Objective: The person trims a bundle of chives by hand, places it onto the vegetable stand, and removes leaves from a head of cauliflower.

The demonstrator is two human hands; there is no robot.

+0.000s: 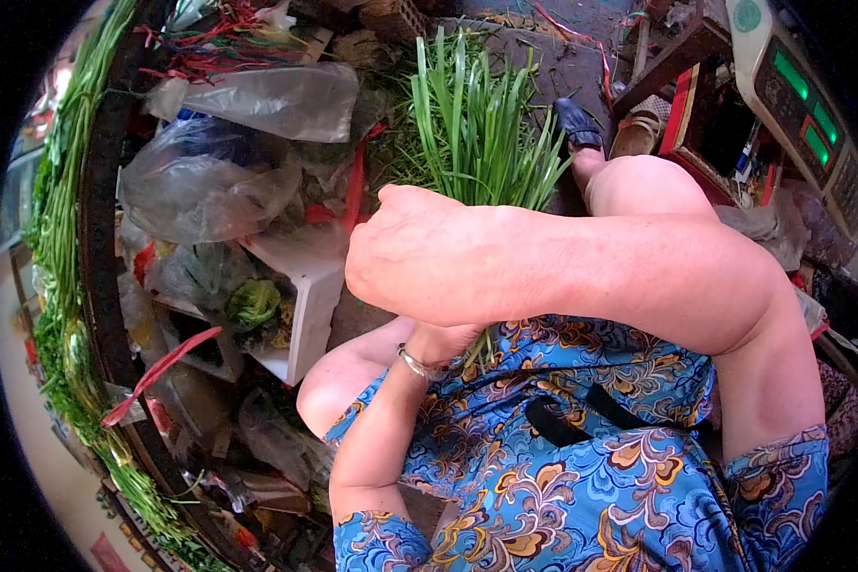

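Observation:
A bunch of garlic chives (472, 143), long flat green leaves, spreads out beyond my right forearm. Its lower ends show again beneath that forearm, beside my left hand (453, 338). My left hand, with a bracelet (416, 363) at its wrist, is closed around the bunch, though its fingers are mostly covered. My right hand (405, 250) lies across the bunch, above my left hand, back of the hand up. Its fingers are curled under and out of sight, so what they grip cannot be made out.
Clear plastic bags (210, 181) pile up at the left, near a white foam box (313, 305) and a leafy green vegetable (254, 303). Long green stalks (59, 219) lie along the left ledge. A scale with lit green digits (801, 105) stands at upper right. Cut leaves litter the ground.

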